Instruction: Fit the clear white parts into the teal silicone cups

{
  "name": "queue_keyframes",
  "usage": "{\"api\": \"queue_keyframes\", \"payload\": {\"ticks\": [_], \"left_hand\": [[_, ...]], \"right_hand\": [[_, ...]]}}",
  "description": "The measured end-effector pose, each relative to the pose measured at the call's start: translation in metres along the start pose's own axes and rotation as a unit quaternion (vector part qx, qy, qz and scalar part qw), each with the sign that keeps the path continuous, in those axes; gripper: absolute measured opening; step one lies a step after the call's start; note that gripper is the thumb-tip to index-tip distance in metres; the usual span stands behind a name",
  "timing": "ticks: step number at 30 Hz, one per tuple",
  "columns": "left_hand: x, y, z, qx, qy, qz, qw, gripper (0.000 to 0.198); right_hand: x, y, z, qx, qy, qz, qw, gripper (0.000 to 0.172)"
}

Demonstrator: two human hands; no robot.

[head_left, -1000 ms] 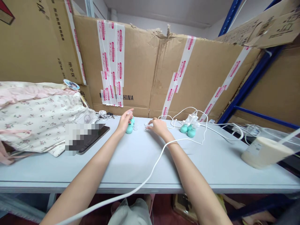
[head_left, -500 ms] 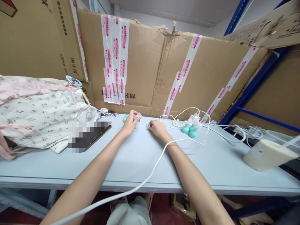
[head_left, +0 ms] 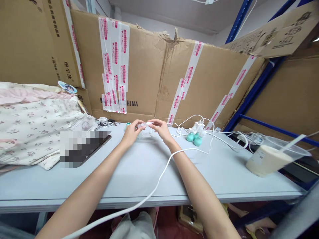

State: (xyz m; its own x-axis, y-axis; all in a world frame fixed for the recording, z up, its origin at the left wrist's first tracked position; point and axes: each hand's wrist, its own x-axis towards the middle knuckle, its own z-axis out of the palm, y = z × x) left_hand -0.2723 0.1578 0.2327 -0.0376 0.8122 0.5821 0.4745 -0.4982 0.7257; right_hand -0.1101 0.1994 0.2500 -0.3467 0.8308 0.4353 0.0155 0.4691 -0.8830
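Observation:
My left hand [head_left: 131,133] is closed on a small translucent plastic piece [head_left: 141,125] above the back of the table. My right hand [head_left: 162,129] pinches a small white piece [head_left: 149,123] and holds it against the end of the translucent one. Both pieces are too small to name exactly. Just below the hands, a small clear part [head_left: 151,133] rests on the tabletop. A teal piece [head_left: 128,125] stands behind my left hand, partly hidden. Off to the right, several teal bulb-shaped pieces [head_left: 197,141] sit together by a white plug adapter [head_left: 197,127].
A white cable [head_left: 159,181] crosses in front of my right forearm. On the left lie a dark flat device [head_left: 94,151], partly blurred out, and a floral cloth bag [head_left: 37,129]. A plastic cup [head_left: 269,159] with a straw stands at the right. Cardboard [head_left: 144,73] walls the back.
My right hand has lifted from the tabletop and moved left to meet my left hand, bringing the white piece against the translucent one. The camera view has shifted slightly.

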Motion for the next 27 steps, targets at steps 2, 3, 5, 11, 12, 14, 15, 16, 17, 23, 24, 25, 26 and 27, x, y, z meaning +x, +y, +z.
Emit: {"api": "queue_keyframes", "payload": {"ticks": [2, 3, 5, 11, 12, 14, 15, 16, 17, 23, 24, 25, 26, 27], "left_hand": [[-0.001, 0.002, 0.001, -0.009, -0.009, 0.005, 1.0, 0.027], [-0.001, 0.003, 0.001, -0.015, -0.013, 0.007, 1.0, 0.028], [-0.003, 0.005, 0.001, -0.023, -0.018, 0.01, 1.0, 0.027], [-0.008, 0.012, 0.002, 0.029, -0.002, 0.02, 0.999, 0.023], [-0.009, 0.013, 0.001, 0.045, 0.0, 0.023, 0.999, 0.022], [-0.01, 0.014, 0.001, 0.071, -0.005, 0.033, 0.997, 0.02], [-0.011, 0.014, 0.0, 0.082, -0.01, 0.038, 0.996, 0.019], [-0.011, 0.014, 0.0, 0.092, -0.016, 0.043, 0.995, 0.019], [-0.012, 0.013, -0.001, 0.101, -0.025, 0.047, 0.993, 0.018], [-0.016, 0.013, -0.004, 0.136, -0.093, 0.069, 0.984, 0.017], [-0.017, 0.013, -0.005, 0.141, -0.101, 0.071, 0.982, 0.017], [-0.017, 0.014, -0.004, 0.146, -0.106, 0.073, 0.981, 0.016], [-0.018, 0.014, -0.004, 0.151, -0.109, 0.075, 0.98, 0.016], [-0.018, 0.014, -0.004, 0.157, -0.114, 0.077, 0.978, 0.016]], "right_hand": [[0.0, 0.0, 0.002, 0.012, 0.008, -0.001, 1.0, 0.031], [0.0, 0.0, 0.002, 0.019, 0.01, 0.002, 1.0, 0.031], [0.0, 0.001, 0.002, 0.034, 0.009, 0.012, 0.999, 0.031], [-0.001, 0.0, 0.006, 0.064, 0.006, 0.053, 0.996, 0.034], [-0.002, 0.0, 0.007, 0.066, 0.006, 0.058, 0.996, 0.035], [-0.002, -0.001, 0.007, 0.063, 0.002, 0.063, 0.996, 0.037], [-0.001, -0.002, 0.006, 0.058, -0.005, 0.064, 0.996, 0.039], [-0.001, -0.002, 0.005, 0.052, -0.014, 0.062, 0.997, 0.039], [-0.001, -0.002, 0.003, 0.047, -0.024, 0.06, 0.997, 0.04], [0.002, 0.0, -0.006, 0.011, -0.09, 0.06, 0.994, 0.038], [0.002, 0.002, -0.007, 0.005, -0.1, 0.054, 0.993, 0.037], [0.003, 0.002, -0.008, -0.002, -0.11, 0.045, 0.993, 0.036], [0.003, 0.003, -0.009, -0.01, -0.118, 0.034, 0.992, 0.034], [0.003, 0.003, -0.01, -0.021, -0.125, 0.023, 0.992, 0.033]]}}
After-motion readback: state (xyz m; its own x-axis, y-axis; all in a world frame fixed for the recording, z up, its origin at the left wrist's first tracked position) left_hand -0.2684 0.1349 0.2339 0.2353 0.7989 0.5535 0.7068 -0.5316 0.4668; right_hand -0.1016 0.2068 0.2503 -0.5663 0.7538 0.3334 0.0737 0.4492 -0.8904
